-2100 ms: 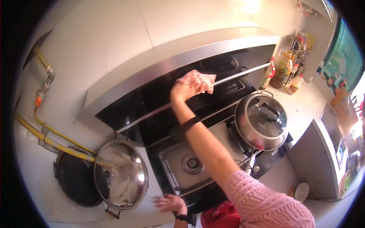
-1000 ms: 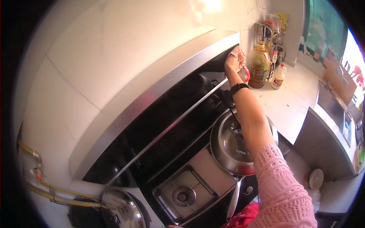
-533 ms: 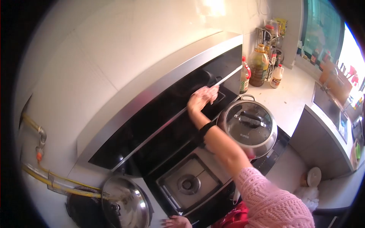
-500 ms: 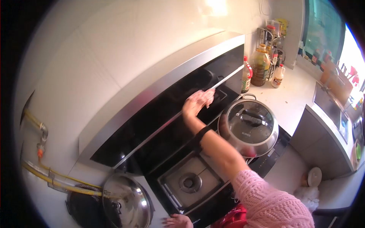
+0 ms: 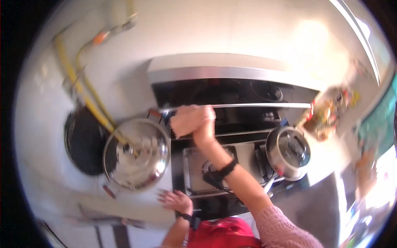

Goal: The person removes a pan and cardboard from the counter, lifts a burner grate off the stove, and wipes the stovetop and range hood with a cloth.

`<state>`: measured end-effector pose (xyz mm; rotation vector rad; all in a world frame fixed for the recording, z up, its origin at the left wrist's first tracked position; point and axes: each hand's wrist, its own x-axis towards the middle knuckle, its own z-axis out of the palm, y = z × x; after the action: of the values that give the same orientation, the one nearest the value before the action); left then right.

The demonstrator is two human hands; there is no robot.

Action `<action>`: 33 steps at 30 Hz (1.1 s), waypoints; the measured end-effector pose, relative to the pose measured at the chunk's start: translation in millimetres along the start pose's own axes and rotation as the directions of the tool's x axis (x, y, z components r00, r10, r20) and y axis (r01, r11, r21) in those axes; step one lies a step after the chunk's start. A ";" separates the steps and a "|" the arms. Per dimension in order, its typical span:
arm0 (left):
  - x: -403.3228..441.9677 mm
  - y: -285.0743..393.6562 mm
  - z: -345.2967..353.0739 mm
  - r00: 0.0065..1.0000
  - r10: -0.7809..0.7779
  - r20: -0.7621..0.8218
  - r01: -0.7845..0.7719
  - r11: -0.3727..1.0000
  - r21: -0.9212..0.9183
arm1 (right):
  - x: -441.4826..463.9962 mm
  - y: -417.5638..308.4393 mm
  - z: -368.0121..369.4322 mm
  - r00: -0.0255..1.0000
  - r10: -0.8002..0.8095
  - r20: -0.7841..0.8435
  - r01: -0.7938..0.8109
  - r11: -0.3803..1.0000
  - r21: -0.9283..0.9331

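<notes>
My right hand (image 5: pixel 203 129) is closed on a pinkish cloth (image 5: pixel 188 120), which lies against the lower edge of the black range hood (image 5: pixel 231 93), near the left end of its metal strip (image 5: pixel 264 106). The arm crosses over the left burner of the stove. My left hand (image 5: pixel 178 201) rests on the pale counter with its fingers spread, at the stove's front left corner, and holds nothing. A lidded pan (image 5: pixel 288 152) sits on the right burner.
A large wok with a shiny lid (image 5: pixel 138 155) stands left of the stove, beside a dark round pan (image 5: pixel 84 142). Yellow gas pipes (image 5: pixel 84 93) run down the wall above them. Bottles (image 5: pixel 322 124) stand at the back right, blurred.
The view has swung left. My right hand has slid the cloth leftward along the strip to its left end. My left hand shows more fully, still flat on the counter.
</notes>
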<state>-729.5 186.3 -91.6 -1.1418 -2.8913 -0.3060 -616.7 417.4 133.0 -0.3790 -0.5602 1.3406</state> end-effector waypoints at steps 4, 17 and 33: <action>7.3 -6.2 -16.7 0.998 -0.059 0.027 0.064 0.975 -0.211 | -20.9 -104.7 9.5 0.754 0.059 0.654 -0.042 0.998 -0.042; 22.6 -46.6 -8.4 0.979 0.162 -0.125 -0.163 0.987 0.006 | 81.5 -169.9 -168.9 0.542 0.475 0.693 0.550 -0.824 0.134; 27.6 -36.9 -25.7 0.980 0.146 -0.132 -0.150 0.989 -0.019 | 135.5 14.4 -14.3 0.045 0.713 0.699 0.566 -0.595 0.570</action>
<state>-776.2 173.7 -70.5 -1.2815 -2.6807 -0.4023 -602.5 553.7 135.3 0.3490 2.6874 1.7212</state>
